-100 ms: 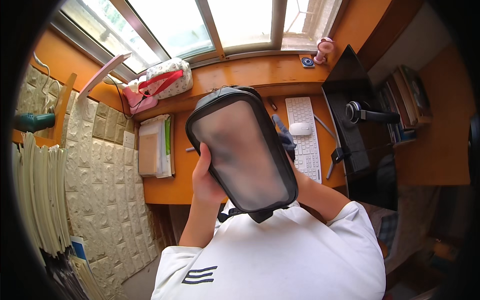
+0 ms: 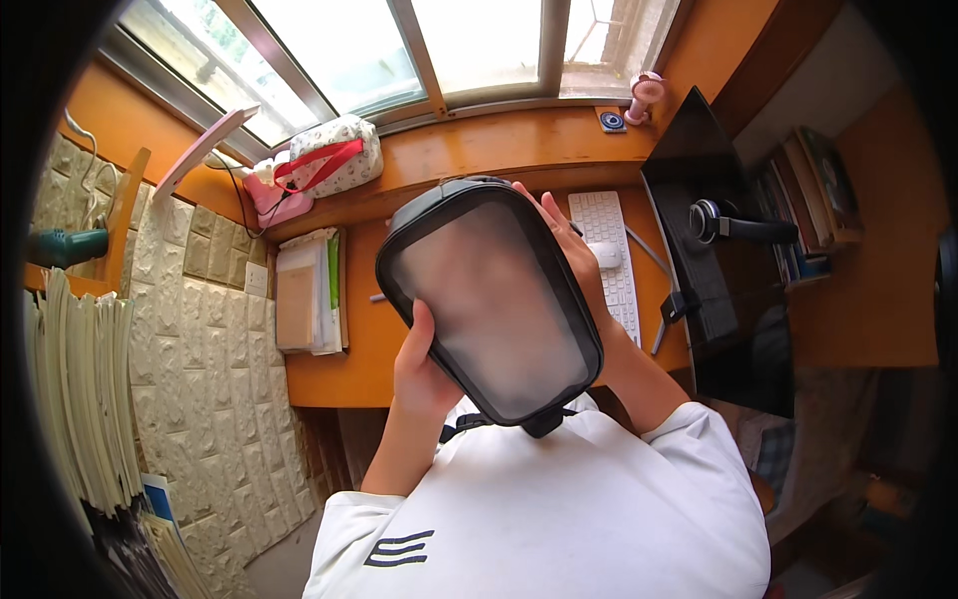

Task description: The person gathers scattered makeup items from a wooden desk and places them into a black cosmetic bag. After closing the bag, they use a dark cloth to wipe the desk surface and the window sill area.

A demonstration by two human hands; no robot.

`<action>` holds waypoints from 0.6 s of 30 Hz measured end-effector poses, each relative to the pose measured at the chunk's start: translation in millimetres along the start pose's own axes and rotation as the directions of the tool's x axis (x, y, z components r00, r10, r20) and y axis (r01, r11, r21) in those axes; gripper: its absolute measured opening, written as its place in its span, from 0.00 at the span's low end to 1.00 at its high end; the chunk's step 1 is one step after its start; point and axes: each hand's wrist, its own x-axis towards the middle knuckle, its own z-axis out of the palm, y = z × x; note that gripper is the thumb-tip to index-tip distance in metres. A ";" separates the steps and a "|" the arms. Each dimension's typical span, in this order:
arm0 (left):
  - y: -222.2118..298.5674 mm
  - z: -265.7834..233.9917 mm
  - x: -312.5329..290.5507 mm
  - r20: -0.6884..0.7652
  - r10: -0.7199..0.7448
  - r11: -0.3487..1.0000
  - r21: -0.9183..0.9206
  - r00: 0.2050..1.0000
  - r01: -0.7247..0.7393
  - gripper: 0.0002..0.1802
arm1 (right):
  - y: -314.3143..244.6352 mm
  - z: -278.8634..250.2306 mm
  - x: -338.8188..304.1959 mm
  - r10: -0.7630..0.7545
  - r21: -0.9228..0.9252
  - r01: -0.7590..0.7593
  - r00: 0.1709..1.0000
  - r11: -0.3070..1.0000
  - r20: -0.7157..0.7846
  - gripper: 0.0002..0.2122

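Left hand (image 2: 427, 371) grasps bag (image 2: 499, 309), thumb in front; right hand (image 2: 589, 272) lies alongside, grip I cannot tell. Slack thumb could drop it.

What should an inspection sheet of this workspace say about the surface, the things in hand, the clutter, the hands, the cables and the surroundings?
Surface: orange desk.
Things in hand: black case, tilted; its hazy panel hides any contents.
Clutter: keyboard, mouse, files, headphones.
Hands: left hand grips the case's left side, thumb on the panel; right hand is along its right edge, grip unclear.
Cables: dark cable beside a pink stand.
Surroundings: window, pale brick-pattern wall, stacked papers.
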 end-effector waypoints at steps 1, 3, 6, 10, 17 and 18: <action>-5.2 6.1 -0.2 -0.064 0.040 0.991 0.128 0.997 -0.032 0.31 | -5.9 -3.4 0.8 0.075 0.058 -0.074 0.997 0.996 -0.005 0.21; 11.6 -0.3 13.7 0.065 -0.004 0.996 0.089 0.998 -0.001 0.32 | -22.1 27.0 -23.5 0.473 0.712 -0.436 0.866 0.551 0.165 0.19; 14.8 7.7 16.9 0.086 0.000 1.000 0.001 0.996 0.000 0.31 | -4.1 31.8 -26.0 0.334 0.733 -0.393 0.913 0.555 0.236 0.17; 6.7 7.9 17.9 0.067 0.031 0.994 -0.107 0.997 -0.024 0.31 | 4.4 8.8 0.3 -0.346 -0.268 0.325 0.938 0.907 -0.036 0.16; 53.5 -8.4 19.2 -0.128 0.224 0.968 0.147 0.966 -0.204 0.37 | 29.7 -5.6 -8.9 -0.240 -0.433 0.224 0.971 0.873 0.017 0.11; 60.3 -1.3 23.5 -0.096 0.264 0.948 0.209 0.960 -0.240 0.38 | 43.4 -5.5 -15.6 -0.133 -0.377 0.057 0.975 0.925 -0.180 0.14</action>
